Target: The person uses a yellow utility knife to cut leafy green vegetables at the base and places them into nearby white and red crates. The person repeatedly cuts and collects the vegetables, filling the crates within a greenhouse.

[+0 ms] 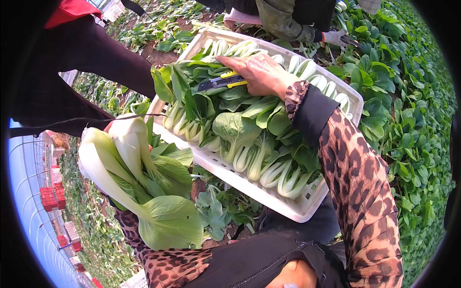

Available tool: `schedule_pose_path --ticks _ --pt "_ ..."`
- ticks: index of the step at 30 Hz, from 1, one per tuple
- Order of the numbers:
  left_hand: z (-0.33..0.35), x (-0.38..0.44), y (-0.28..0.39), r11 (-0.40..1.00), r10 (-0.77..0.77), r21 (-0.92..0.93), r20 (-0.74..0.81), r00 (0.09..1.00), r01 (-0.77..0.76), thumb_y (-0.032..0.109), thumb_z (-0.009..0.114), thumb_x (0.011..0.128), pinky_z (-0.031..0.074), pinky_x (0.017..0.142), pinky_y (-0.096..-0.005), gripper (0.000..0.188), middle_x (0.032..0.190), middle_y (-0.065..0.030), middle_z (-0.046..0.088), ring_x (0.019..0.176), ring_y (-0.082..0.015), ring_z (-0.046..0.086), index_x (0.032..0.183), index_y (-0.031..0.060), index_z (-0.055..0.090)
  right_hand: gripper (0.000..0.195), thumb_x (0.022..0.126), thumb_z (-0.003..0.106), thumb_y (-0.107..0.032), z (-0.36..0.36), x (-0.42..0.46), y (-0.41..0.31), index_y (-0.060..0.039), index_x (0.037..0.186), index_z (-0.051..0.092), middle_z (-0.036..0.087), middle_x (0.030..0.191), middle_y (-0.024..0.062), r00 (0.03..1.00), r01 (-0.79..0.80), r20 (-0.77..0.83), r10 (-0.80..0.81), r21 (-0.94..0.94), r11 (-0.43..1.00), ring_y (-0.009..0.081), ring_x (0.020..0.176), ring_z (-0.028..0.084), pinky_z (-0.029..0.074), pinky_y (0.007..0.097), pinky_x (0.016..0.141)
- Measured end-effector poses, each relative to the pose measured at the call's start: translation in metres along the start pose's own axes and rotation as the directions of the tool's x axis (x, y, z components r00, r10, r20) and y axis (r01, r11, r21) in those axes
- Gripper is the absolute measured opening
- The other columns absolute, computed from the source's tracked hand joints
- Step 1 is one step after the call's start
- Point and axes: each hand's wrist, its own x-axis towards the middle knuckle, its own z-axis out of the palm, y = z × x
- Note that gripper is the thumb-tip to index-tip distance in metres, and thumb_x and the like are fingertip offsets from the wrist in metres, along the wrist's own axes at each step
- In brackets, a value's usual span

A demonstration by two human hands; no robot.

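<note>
My right hand (261, 72) grips a yellow-and-black snap-off utility knife (221, 81) and rests over the leaves in a white plastic crate (252, 189). Its index finger points to the left, along the far row of stems. Bok choy heads (257, 162) fill the crate in two rows, white bases outward and green leaves overlapping in the middle. At the left, large bok choy (133, 154) is held up close to the camera, bases upward. Behind it my left hand (108, 126) is mostly hidden, with only bits of its fingers showing around the stems.
A co-worker's gloved hand (334, 37) holds a dark tool beyond the crate. Another person's dark-trousered leg (108, 68) stands beside it at the left. Growing bok choy (414, 126) covers the right side. Red crates (50, 198) line the greenhouse edge.
</note>
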Motion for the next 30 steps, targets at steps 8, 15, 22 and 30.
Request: schedule_pose_path --ticks 8,15,22,30 --pt "0.003 0.058 0.009 0.997 -0.068 0.032 0.015 0.998 0.067 0.016 0.056 0.075 0.048 0.088 -0.039 0.054 0.115 -0.0196 0.055 0.103 -0.0292 0.056 0.123 -0.0057 0.043 0.046 0.067 0.058 0.0 0.019 -0.034 0.004 -0.0108 0.111 0.054 0.052 0.099 0.0074 0.98 0.188 -0.072 -0.187 -0.001 0.982 0.0271 0.087 0.059 0.046 0.0383 0.073" --pt "0.004 0.175 0.017 0.915 -0.255 0.334 0.047 0.966 0.226 -0.001 0.058 0.073 0.05 0.08 -0.0319 0.045 0.103 -0.0143 0.059 0.089 -0.0212 0.061 0.116 -0.0051 0.046 0.04 0.072 0.056 -0.005 0.021 -0.039 0.003 -0.0098 0.111 0.054 0.053 0.1 0.0067 0.976 0.201 -0.071 -0.204 -0.047 0.978 0.0244 0.089 0.059 0.045 0.0366 0.077" --pt "0.045 0.251 -0.114 -0.321 0.02 0.87 -0.389 0.921 0.375 0.028 0.059 0.068 0.042 0.09 -0.0381 0.061 0.106 -0.0185 0.061 0.102 -0.0336 0.057 0.12 0.0008 0.043 0.028 0.074 0.054 -0.009 0.029 -0.038 0.005 -0.0111 0.102 0.058 0.053 0.094 0.0047 0.98 0.193 -0.03 -0.199 -0.13 0.972 0.0206 0.086 0.057 0.042 0.0327 0.08" --pt "0.01 0.274 -0.113 -0.042 -0.223 0.956 -0.291 0.93 0.29 0.037 0.079 0.051 0.046 0.086 -0.0311 0.079 0.103 -0.0162 0.061 0.098 -0.0278 0.059 0.115 0.0001 0.052 0.023 0.079 0.048 -0.012 0.034 -0.036 0.001 -0.011 0.1 0.058 0.052 0.088 0.0026 0.958 0.202 -0.152 -0.244 -0.244 0.948 0.0188 0.075 0.06 0.045 0.0322 0.073"
